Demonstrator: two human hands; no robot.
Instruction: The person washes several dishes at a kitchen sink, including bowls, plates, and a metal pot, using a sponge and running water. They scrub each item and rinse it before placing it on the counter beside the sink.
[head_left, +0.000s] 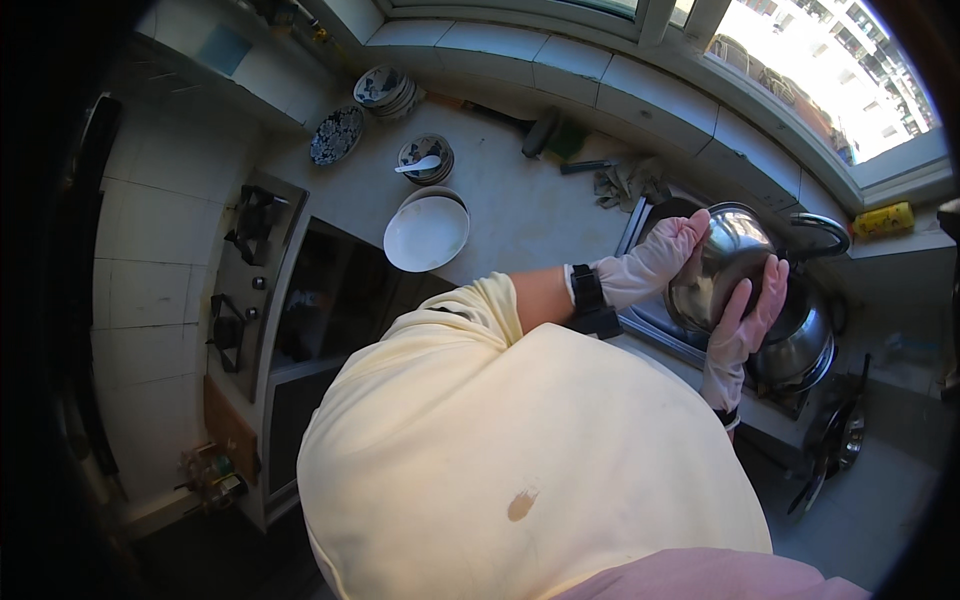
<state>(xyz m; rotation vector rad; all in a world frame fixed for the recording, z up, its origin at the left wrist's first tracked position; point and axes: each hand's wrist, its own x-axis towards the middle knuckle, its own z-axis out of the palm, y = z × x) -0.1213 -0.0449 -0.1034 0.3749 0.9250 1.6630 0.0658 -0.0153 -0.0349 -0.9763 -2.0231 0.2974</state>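
A shiny stainless steel pot (727, 240) is tilted over the sink (634, 315), between my two gloved hands. My left hand (670, 244), in a pale pink glove, grips the pot at its left side. My right hand (750, 307), gloved alike, is pressed against its right side with the fingers spread. The pot's inside is hidden from view. Just right of my right hand stands another steel pot (802, 345). A curved chrome faucet (829, 229) rises behind the held pot.
White bowls (427, 234), patterned bowls with a white spoon (418, 164), more stacked bowls (382, 86) and a patterned plate (337, 135) stand on the counter. A cleaver (540, 133), a crumpled cloth (630, 182) and a yellow can (883, 219) lie near the window. A gas stove (259, 281) is left.
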